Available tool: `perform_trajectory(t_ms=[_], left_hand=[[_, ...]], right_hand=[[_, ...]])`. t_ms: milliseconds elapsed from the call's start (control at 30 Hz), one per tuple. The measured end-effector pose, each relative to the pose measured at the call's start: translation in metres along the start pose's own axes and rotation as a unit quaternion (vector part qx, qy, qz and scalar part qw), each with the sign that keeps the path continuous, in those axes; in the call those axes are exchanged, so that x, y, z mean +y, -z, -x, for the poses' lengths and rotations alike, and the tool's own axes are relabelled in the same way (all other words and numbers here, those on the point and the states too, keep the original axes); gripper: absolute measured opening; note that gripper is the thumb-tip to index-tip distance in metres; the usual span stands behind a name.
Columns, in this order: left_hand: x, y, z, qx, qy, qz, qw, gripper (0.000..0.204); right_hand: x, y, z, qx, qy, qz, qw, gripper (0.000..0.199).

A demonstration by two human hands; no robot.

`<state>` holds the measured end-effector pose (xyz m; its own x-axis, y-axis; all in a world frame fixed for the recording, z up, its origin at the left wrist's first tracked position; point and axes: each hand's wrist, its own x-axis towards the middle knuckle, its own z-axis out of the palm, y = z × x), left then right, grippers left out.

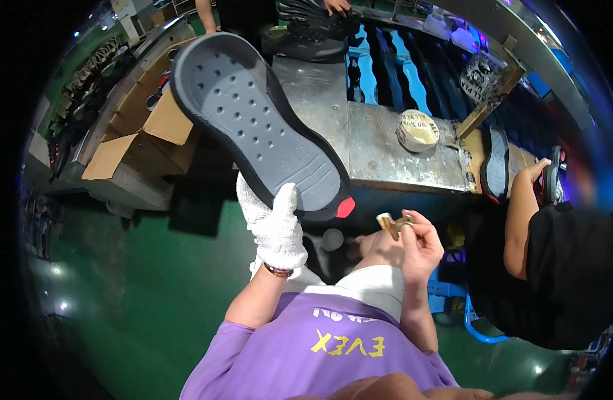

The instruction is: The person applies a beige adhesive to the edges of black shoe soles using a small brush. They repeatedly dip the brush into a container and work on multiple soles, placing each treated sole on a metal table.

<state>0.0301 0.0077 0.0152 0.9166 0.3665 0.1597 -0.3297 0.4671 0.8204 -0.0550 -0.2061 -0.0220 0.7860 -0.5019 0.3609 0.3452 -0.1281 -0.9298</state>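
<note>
My left hand [278, 232], in a white knit glove, is shut on a shoe sole [256, 127]. The sole is tilted up, its grey dimpled inner face toward me. A black rim runs round it, and a red tab shows at the near end. My thumb presses on the grey face near that end; the other fingers are hidden behind. To the right, my bare right hand [423, 245] pinches a small brush [390, 227] with a brownish, pale-tipped head, apart from the sole.
A white tub [418, 131] of pale paste stands on the metal bench [380, 163]. Beyond it runs a belt [396, 67] with blue strips. Another sole [496, 160] lies to the right, beside a co-worker's arm [520, 227]. Left are an open carton [140, 140] and black shoes [313, 33] further back.
</note>
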Motion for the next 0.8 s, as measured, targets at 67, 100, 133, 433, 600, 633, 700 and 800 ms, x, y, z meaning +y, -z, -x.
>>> perform_trajectory(t_ms=[67, 100, 133, 433, 600, 633, 700, 800], left_hand=[[0.004, 0.000, 0.006, -0.003, -0.034, -0.054, 0.998, 0.078], [0.006, -0.001, 0.009, -0.002, -0.033, -0.049, 0.998, 0.076], [0.008, -0.003, 0.012, -0.001, -0.034, -0.042, 0.999, 0.075], [0.009, 0.004, 0.031, -0.045, -0.026, -0.082, 0.995, 0.077], [0.003, 0.008, 0.034, -0.034, -0.030, -0.078, 0.996, 0.075], [0.002, 0.008, 0.035, -0.031, -0.026, -0.072, 0.997, 0.074], [0.002, 0.006, 0.036, -0.025, -0.019, -0.061, 0.998, 0.073], [0.006, 0.005, 0.034, -0.033, -0.005, -0.060, 0.998, 0.072]], right_hand=[[-0.015, -0.017, -0.001, -0.042, 0.086, 0.104, 0.990, 0.009], [-0.021, -0.022, -0.003, -0.067, 0.141, 0.149, 0.977, 0.010], [-0.028, -0.028, -0.004, -0.080, 0.158, 0.158, 0.971, 0.011], [-0.032, -0.050, -0.008, -0.135, 0.273, 0.254, 0.918, 0.017], [-0.026, -0.047, -0.010, -0.094, 0.282, 0.273, 0.915, 0.017], [-0.025, -0.046, -0.010, -0.092, 0.281, 0.280, 0.913, 0.017], [-0.024, -0.044, -0.009, -0.089, 0.279, 0.293, 0.910, 0.017], [-0.022, -0.038, -0.011, -0.071, 0.271, 0.306, 0.910, 0.017]])
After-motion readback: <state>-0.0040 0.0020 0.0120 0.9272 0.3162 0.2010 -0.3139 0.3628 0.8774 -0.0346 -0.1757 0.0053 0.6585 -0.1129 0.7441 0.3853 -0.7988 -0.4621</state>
